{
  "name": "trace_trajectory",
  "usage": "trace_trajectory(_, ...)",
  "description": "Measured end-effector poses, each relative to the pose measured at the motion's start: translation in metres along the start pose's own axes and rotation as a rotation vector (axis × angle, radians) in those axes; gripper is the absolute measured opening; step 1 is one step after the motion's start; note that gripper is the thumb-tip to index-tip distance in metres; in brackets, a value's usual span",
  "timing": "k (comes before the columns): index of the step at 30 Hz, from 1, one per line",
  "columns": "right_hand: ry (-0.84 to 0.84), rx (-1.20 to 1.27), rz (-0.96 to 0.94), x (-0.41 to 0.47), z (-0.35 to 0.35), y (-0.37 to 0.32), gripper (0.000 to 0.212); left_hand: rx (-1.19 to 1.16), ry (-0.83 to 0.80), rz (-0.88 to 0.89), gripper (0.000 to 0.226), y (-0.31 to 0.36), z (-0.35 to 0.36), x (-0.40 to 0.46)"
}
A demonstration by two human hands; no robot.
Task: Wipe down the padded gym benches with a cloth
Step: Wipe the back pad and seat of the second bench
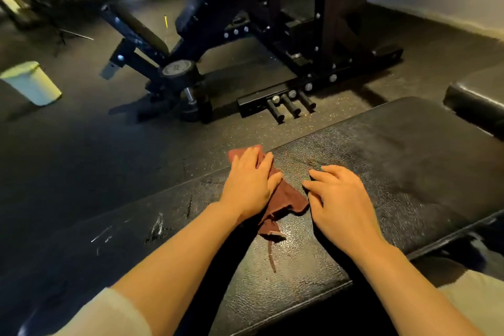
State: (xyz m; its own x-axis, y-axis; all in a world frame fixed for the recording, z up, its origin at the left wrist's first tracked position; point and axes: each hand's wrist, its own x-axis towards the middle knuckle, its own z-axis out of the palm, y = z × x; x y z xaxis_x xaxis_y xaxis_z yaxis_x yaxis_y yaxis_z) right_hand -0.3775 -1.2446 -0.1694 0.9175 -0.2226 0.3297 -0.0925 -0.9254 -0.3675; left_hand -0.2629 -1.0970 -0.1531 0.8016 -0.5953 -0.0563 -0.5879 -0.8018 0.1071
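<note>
Right, the dark speckled floor (81, 161) fills the left and far part of the view, and a black steel rack frame (272, 22) stands on it at the far side, its base rail carrying three short pegs (291, 108). A weight plate (177, 69) sits low on the frame's left side. Across the near half stretches the worktop (395, 161), a black padded bench with a pebbled cover, running from near left up to far right; scuffs and pale scratches mark its left part. A second black pad (477, 101) shows at the far right edge, just beyond the first. Far left on the floor stands a pale bin (32, 84), well apart from everything else.

Now the cloth (286, 200), a reddish-brown rag, lies crumpled on the worktop near its far edge, one corner poking past the left hand and a frayed strip trailing toward the near side. The left hand (249, 180) lies flat on top of it, palm down, fingers together and spread over the fabric, pressing rather than gripping. The right hand (341, 202) rests palm down on the bare padding just right of the cloth, fingers loosely extended and slightly apart, fingertips just beside the rag's right edge, holding nothing. Both forearms are bare, with pale sleeves (109, 314) at the near edge.
</note>
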Motion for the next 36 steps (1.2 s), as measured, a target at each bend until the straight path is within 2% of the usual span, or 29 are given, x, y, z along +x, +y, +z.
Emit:
trace_trajectory(4,0.034,-0.063,-0.069,-0.007,0.003,0.005,0.025,0.005,-0.009,0.22,0.06,-0.004,0.006,-0.038)
trace_trajectory(7,0.0,-0.088,-0.1,-0.015,0.004,0.01,0.036,0.002,-0.097,0.131,0.057,-0.031,0.0,-0.026)
trace_trajectory(10,-0.033,-0.08,-0.09,-0.023,0.003,0.01,0.042,-0.031,-0.105,0.031,0.056,-0.021,-0.002,-0.014)
trace_trajectory(14,-0.07,-0.043,-0.095,-0.028,0.0,0.011,0.037,-0.102,-0.092,0.285,0.061,0.003,0.003,-0.055)
trace_trajectory(15,-0.087,-0.024,-0.095,-0.029,-0.002,0.012,0.036,-0.112,-0.084,0.299,0.062,-0.002,0.002,-0.06)
trace_trajectory(20,-0.095,-0.005,-0.108,-0.034,-0.007,0.012,0.035,-0.137,-0.051,-0.004,0.06,-0.021,-0.008,-0.023)
trace_trajectory(22,-0.078,-0.004,-0.129,-0.035,-0.007,0.011,0.03,-0.128,-0.071,0.038,0.065,-0.006,-0.005,-0.03)
trace_trajectory(26,-0.003,0.018,-0.201,-0.038,-0.007,0.013,0.023,-0.12,-0.065,0.282,0.07,0.007,0.003,-0.082)
trace_trajectory(28,0.013,0.037,-0.218,-0.041,-0.006,0.015,0.023,-0.089,-0.091,0.277,0.068,-0.011,-0.001,-0.081)
trace_trajectory(32,0.024,0.038,-0.227,-0.046,-0.005,0.014,0.024,-0.047,-0.033,0.143,0.058,-0.016,0.004,-0.071)
trace_trajectory(36,0.023,0.044,-0.238,-0.053,-0.006,0.011,0.018,-0.042,0.039,0.33,0.056,0.023,0.021,-0.115)
